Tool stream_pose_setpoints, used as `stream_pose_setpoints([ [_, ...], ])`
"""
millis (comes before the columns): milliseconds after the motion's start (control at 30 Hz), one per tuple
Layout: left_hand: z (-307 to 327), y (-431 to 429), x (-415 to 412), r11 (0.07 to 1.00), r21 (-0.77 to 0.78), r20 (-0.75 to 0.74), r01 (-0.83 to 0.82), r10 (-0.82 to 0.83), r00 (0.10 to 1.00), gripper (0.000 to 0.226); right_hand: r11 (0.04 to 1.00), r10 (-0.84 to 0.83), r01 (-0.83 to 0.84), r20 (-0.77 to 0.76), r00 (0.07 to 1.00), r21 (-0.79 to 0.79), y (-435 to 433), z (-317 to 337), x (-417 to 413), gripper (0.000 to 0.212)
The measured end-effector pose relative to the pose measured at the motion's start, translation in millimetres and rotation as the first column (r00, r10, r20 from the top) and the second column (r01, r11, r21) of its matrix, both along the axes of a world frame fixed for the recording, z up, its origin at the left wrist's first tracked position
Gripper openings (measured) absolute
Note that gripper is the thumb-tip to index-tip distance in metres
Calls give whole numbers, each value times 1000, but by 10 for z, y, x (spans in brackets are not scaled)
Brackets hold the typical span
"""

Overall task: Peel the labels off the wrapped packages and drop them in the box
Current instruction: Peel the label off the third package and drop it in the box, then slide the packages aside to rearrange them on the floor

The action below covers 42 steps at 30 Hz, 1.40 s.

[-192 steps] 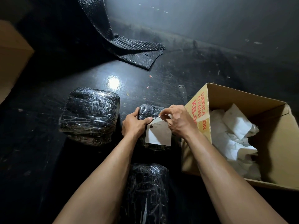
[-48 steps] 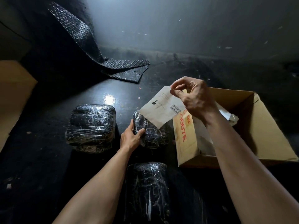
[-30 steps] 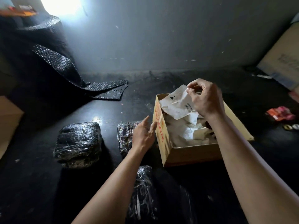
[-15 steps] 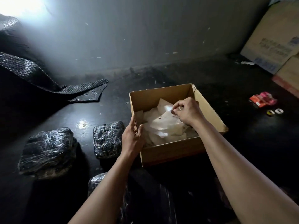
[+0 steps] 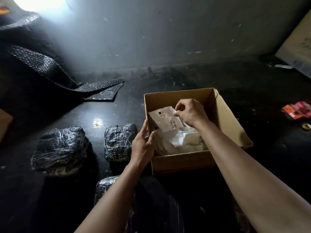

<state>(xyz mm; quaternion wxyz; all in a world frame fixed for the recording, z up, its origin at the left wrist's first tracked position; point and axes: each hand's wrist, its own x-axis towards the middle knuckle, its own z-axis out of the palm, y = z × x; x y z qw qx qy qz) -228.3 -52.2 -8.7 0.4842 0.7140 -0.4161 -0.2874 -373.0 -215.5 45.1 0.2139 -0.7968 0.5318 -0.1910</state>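
Note:
An open cardboard box (image 5: pixel 227 118) sits on the dark floor, holding several crumpled white labels. My right hand (image 5: pixel 190 111) is inside the box, fingers pinched on the edge of a white label (image 5: pixel 165 119) that lies over the pile. My left hand (image 5: pixel 143 145) grips the box's left wall. A small black wrapped package (image 5: pixel 118 142) lies just left of the box. A larger wrapped package (image 5: pixel 59 149) sits further left. A third package (image 5: pixel 107 185) lies near me, partly hidden under my left forearm.
Black bubble wrap (image 5: pixel 94 88) trails across the floor at the back left. A grey wall runs behind the box. Pink and orange packets (image 5: pixel 297 111) and a small tape roll (image 5: pixel 306 126) lie at the right. A large carton (image 5: pixel 299 47) leans at the far right.
My right hand peeled the label off the small package, carried it right and lowered it into the box. My left hand left the package and took hold of the box's wall.

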Motion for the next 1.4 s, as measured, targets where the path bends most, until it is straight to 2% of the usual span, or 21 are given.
stream_pose_setpoints([
  [133,11,10,-2,1000,13,14,-7,6,1000,58,999,0,1,-18,1000,51,-13,-72,-26,22],
  [333,-62,-22,23,999,32,13,-22,21,1000,58,998,-31,30,12,999,60,-25,-152,-103,2],
  [500,-81,-30,33,999,37,8,-37,37,999,59,997,-57,56,6,998,44,-3,-138,-184,15],
  [667,-117,-37,29,998,23,-17,-58,58,998,59,999,-30,30,7,1000,26,38,-68,-242,5],
  [767,-103,-42,30,999,12,-46,-50,50,998,59,1000,4,-3,-57,998,7,110,27,-240,14],
  [900,-8,-12,61,1000,8,18,19,-19,1000,60,999,45,-46,-154,987,-2,242,139,-179,22],
  [1000,13,16,110,998,7,-1,66,-66,998,62,997,81,-82,-185,979,3,370,227,-89,26],
  [1233,97,252,567,999,31,140,19,-23,990,59,982,174,-188,-295,940,-19,710,479,321,35],
  [1300,135,430,766,1000,15,173,24,-26,985,48,977,203,-215,-280,938,-10,809,477,513,37],
  [1400,139,788,1073,1000,18,209,5,-9,978,47,975,216,-224,-265,940,2,1014,457,858,38],
])
